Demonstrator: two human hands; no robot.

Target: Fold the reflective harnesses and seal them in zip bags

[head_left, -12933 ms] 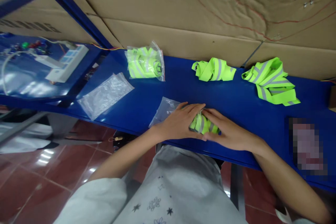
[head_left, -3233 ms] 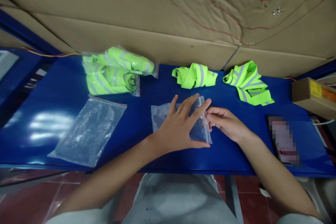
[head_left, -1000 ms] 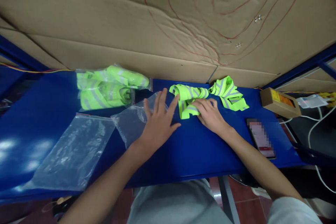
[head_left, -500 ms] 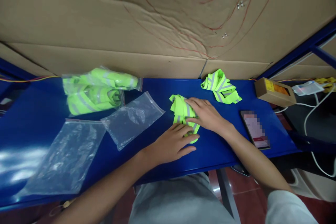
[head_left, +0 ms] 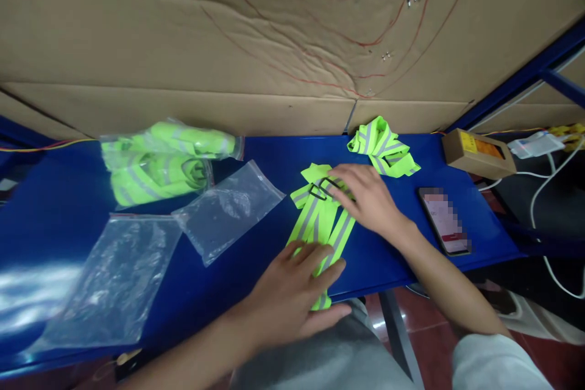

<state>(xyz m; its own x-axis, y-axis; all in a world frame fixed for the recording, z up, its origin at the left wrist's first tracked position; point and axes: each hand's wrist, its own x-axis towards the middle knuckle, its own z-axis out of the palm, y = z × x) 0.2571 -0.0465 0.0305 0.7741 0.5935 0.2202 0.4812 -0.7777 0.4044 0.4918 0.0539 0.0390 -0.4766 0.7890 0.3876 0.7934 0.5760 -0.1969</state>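
A fluorescent yellow-green reflective strap (head_left: 315, 219) with grey stripes lies partly spread on the blue table in front of me. Two black buckles (head_left: 319, 191) show near its far end. My right hand (head_left: 368, 198) is at that far end, fingers bent and closed on the webbing beside the buckles. Lower down, my left hand (head_left: 297, 289) lies over the strap's near end, fingers loosely extended and thumb apart. The near tip of the strap pokes out past my left fingers, by the table's front edge. What lies beneath both palms is hidden.
Two clear plastic bags (head_left: 235, 210) lie left of the strap. Behind them are bagged yellow-green straps (head_left: 155, 173). Another crumpled strap (head_left: 384, 146) sits at the back right. A phone (head_left: 443, 222) and a cardboard box (head_left: 478, 155) are at right. A cardboard wall (head_left: 183, 97) rises behind.
The bunched strap has been spread longer toward me, and its black buckles now show. My left hand has moved nearer to my body; my right hand remains near the far end.
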